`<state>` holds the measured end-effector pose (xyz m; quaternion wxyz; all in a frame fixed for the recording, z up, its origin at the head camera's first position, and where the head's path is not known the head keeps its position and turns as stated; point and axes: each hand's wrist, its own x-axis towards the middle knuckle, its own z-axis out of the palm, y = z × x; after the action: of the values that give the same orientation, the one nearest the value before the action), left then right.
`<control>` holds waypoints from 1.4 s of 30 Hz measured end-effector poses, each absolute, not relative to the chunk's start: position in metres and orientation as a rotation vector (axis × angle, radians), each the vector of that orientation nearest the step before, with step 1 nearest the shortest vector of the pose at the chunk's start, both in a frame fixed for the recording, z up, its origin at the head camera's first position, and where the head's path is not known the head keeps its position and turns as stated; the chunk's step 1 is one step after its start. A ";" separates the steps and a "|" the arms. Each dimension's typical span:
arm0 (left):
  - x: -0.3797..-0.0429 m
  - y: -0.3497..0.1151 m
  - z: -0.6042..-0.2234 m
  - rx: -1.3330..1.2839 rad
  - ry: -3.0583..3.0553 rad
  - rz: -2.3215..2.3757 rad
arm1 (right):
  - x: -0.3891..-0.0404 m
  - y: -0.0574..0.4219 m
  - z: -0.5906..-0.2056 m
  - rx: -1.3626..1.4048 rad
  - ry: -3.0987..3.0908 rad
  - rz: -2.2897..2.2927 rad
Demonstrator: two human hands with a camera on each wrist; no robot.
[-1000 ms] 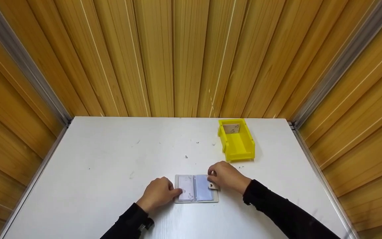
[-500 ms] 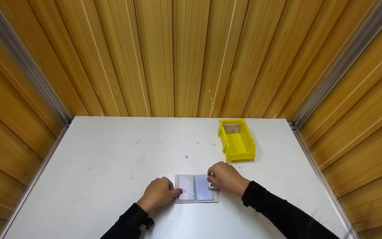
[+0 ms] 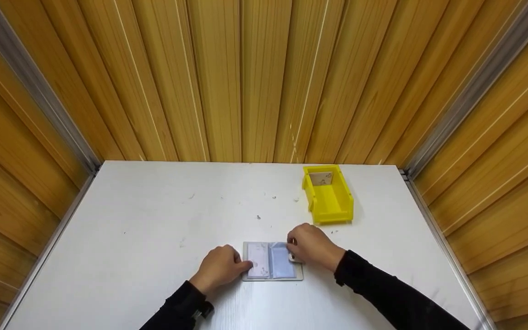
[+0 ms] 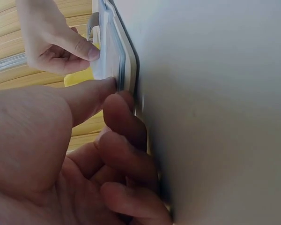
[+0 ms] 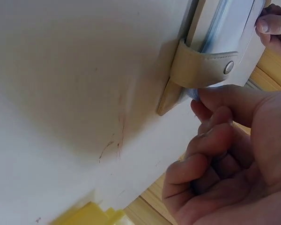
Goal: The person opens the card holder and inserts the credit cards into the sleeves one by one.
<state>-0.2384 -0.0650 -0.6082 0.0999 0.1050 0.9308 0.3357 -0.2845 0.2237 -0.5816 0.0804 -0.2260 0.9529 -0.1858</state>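
Note:
A card holder [image 3: 299, 275] lies open on the white table, with clear plastic sleeves inside. Its left side shows a pale patterned card [image 3: 258, 259]; bluish clear sleeves [image 3: 282, 263] fill the right. My left hand [image 3: 220, 267] grips the left edge, thumb on top and the other fingers curled beside it, as the left wrist view shows. With thumb and index finger, my right hand [image 3: 312, 245] pinches the upper right corner of a sleeve. Beside that pinch, in the right wrist view, a beige strap [image 5: 196, 66] with a metal snap bends over the cover's edge.
Behind my right hand stands a yellow bin [image 3: 330, 197], with a patterned card [image 3: 321, 178] leaning against its back wall. Wood-look panels [image 3: 259, 82] rise behind the table [image 3: 163, 206] and at both sides.
The right-hand sleeve now slants at its top right, its corner slightly raised in my right hand's pinch. My left hand keeps its place.

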 end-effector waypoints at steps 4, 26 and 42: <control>-0.238 -0.066 -0.608 0.316 2.755 0.991 | -0.280 0.223 -0.582 -0.877 2.963 -0.410; -0.236 -0.066 -0.604 0.313 2.740 0.989 | -0.280 0.219 -0.574 -0.814 2.939 -0.538; -0.238 -0.067 -0.603 0.352 2.729 1.025 | -0.289 0.193 -0.563 -0.484 2.686 -1.022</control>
<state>-0.2378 -0.0675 -0.6025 0.1025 0.1191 0.9246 0.3471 -0.2895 0.1932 -0.5633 0.1134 -0.1650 0.9158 -0.3483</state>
